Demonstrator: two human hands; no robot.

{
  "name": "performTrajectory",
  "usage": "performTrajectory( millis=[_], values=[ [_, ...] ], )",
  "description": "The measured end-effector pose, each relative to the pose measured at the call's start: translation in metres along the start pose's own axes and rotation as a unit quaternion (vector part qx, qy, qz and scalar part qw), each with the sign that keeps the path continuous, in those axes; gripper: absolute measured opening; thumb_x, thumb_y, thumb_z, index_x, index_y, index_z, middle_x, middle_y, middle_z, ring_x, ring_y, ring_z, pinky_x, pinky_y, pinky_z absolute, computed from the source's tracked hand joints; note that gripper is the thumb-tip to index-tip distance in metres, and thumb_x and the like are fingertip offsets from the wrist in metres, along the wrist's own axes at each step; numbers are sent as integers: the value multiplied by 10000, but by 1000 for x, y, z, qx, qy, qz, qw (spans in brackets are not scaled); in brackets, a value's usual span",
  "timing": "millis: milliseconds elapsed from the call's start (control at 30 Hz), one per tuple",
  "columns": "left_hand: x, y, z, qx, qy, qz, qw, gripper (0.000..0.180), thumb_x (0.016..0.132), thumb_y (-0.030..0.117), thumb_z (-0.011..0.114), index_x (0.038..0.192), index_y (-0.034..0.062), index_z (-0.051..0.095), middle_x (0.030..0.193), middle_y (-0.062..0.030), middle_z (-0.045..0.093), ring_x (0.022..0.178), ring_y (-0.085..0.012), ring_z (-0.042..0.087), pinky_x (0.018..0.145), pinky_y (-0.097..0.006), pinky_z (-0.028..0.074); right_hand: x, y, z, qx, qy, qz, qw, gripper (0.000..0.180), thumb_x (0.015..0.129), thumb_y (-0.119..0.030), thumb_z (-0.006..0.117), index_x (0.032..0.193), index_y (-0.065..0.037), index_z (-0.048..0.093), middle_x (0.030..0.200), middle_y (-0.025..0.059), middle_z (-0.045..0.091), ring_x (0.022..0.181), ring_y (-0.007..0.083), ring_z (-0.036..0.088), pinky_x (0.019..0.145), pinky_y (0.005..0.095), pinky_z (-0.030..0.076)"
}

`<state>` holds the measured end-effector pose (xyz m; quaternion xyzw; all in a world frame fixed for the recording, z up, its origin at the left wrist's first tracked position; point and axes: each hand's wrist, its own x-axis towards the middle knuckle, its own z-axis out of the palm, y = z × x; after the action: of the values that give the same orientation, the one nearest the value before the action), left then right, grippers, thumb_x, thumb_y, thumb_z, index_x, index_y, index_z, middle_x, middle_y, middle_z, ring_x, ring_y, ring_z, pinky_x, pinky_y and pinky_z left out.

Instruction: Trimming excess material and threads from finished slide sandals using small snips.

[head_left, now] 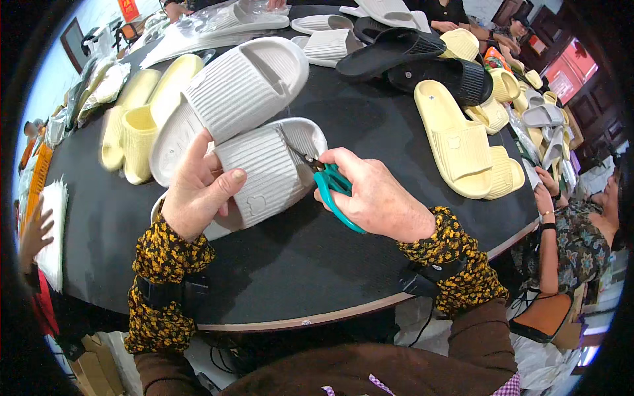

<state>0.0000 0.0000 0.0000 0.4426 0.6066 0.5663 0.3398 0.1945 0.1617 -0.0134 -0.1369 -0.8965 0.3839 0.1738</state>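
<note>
- White slide sandal (261, 175) sits pretty much dead center of the round black table (317, 264), tipped up on its side with the ribbed strap facing the camera.
- Left hand (198, 188) is wrapped around it from the 9 o'clock side, thumb pressed across the strap, fingers tucked behind. Solid grip, clamped right on the sandal.
- Right hand (376, 195) comes in from about 3 o'clock, closed around a pair of teal-handled snips (333, 188). The blade tips are touching the sandal's edge near the strap; can't really tell if the blades themselves are apart or together, too small.
- Second white slide (228, 99) lies just behind at 12 o'clock, touching the held one.
- Pale yellow slides (135, 125) are stacked out at 10 o'clock, and another yellow pair (462, 145) sits over at 2 o'clock.
- Black slides (422, 59) lie further back around 1 o'clock.
- Another person's arm (548, 237) rests at the table edge at 3 o'clock, well apart from the snips.
</note>
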Motion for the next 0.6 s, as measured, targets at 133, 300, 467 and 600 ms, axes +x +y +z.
performTrajectory(
  millis=[133, 300, 467, 600],
  values=[
    [1, -2, -2, -5, -4, -6, 1000, 739, 860, 180, 614, 1407, 17, 145, 1063, -135, 593, 709, -63, 531, 467, -153, 397, 0, 2, 1, 15, 10, 2, 1000, 317, 781, -121, 585, 1048, 22, 493, 705, 253, 577, 697, 411, 594, 607, 442, 466],
    [-1, 4, -1, 0, 1, -32, 999, 717, 857, 182, 613, 1400, 25, 171, 1041, -125, 594, 687, -61, 520, 467, -158, 396, 1, -2, -2, 31, 2, 6, 1000, 300, 783, -113, 588, 1039, 17, 503, 707, 247, 576, 689, 407, 592, 586, 425, 460],
    [0, -1, -2, -10, -6, -40, 999, 713, 859, 186, 605, 1408, 52, 169, 997, -121, 589, 635, -62, 509, 469, -172, 402, -1, -12, -8, 29, -19, -13, 999, 313, 792, -49, 636, 1072, 6, 507, 742, 58, 634, 681, 89, 610, 633, 247, 484],
    [0, 4, 0, -4, -16, -40, 999, 721, 861, 190, 608, 1411, 48, 164, 1010, -128, 590, 615, -62, 499, 467, -175, 403, 1, -11, -6, 102, 64, -17, 993, 340, 776, -70, 653, 1081, -8, 516, 812, 150, 631, 723, 196, 650, 635, 300, 488]
  ],
)
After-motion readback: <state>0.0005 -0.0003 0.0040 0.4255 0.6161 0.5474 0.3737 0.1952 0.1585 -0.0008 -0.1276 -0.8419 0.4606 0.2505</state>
